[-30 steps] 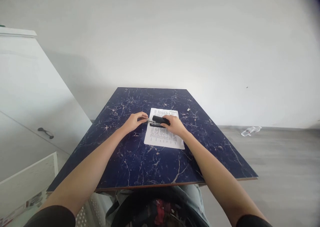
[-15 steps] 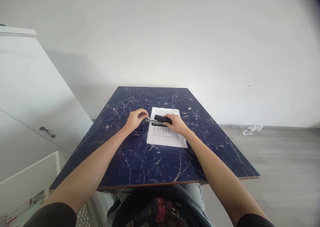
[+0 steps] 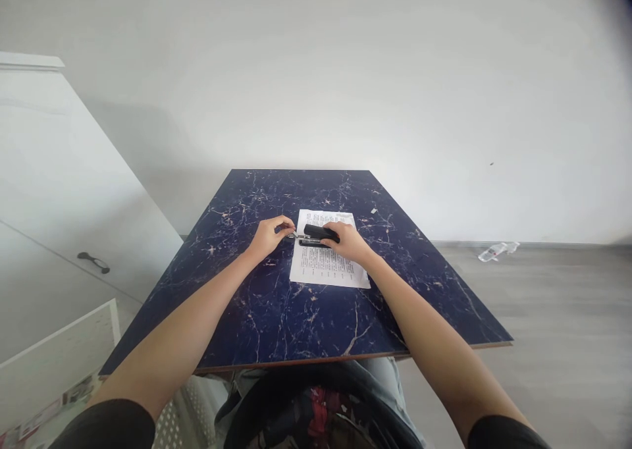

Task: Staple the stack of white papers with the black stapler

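A black stapler (image 3: pixel 318 232) lies sideways over a printed sheet of paper (image 3: pixel 328 276), its top cover raised from the base. The metal staple channel (image 3: pixel 306 238) juts from its left end. My right hand (image 3: pixel 348 241) is closed round the stapler's right end, thumb at the near side and fingers over the cover. At the channel's left end, my left hand (image 3: pixel 270 234) pinches a small silvery strip of staples (image 3: pixel 295 234) between thumb and fingertips. The strip is tiny and partly hidden by the fingers.
The dark blue marble-patterned table (image 3: pixel 306 324) stands against a pale wall. A small white scrap (image 3: pixel 374 211) lies right of the paper. At left is a white cabinet (image 3: pixel 64 172) with a dark handle (image 3: pixel 93 262). Crumpled clear plastic (image 3: pixel 498 251) lies on the floor at right.
My left hand has shifted slightly right, bringing the strip closer over the metal channel. My right hand keeps its hold on the stapler.
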Available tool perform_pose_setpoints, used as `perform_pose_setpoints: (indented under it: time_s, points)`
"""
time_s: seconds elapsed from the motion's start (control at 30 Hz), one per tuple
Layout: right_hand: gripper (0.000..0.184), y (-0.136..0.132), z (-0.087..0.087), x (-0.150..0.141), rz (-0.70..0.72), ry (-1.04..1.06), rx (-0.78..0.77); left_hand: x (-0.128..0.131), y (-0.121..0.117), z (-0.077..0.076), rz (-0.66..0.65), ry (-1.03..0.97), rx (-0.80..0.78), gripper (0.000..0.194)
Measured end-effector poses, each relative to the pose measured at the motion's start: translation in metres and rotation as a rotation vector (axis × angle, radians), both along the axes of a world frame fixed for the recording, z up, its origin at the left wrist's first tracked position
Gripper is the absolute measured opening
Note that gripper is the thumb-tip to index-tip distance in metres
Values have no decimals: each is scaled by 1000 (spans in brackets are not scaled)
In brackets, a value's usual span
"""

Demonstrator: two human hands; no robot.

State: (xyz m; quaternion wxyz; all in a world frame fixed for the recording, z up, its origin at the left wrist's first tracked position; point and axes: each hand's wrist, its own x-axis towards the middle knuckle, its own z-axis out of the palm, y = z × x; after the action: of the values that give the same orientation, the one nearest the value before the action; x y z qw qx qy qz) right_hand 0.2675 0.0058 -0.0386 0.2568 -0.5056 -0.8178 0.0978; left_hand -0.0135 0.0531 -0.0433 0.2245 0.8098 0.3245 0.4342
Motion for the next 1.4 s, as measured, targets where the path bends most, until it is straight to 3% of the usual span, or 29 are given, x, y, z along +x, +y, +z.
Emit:
perform_pose_setpoints:
  time_s: [0.6,0.8,0.87,0.97,1.1,1.27,1.4]
  points:
    - [24,1,-1,1,8,5,6,-14,5,5,-201,226,64,16]
    - [25,1,0,2,7,19,-14,-16,5,7,-190,283,95,14]
    - [26,1,0,3,17,45,-35,-19,7,7,-166,259,46,13]
    - [34,0,1,4,17,84,-86,-27,13,4,-133,212,-151,16]
    - [36,0,0,5,4,116,-99,-32,18,-1,-173,137,-349,23]
    - [33,0,-3,3,65,195,-84,-22,8,2,-251,151,-375,23]
    - [33,1,-4,3,70,225,-70,-14,3,3,-230,177,-242,24]
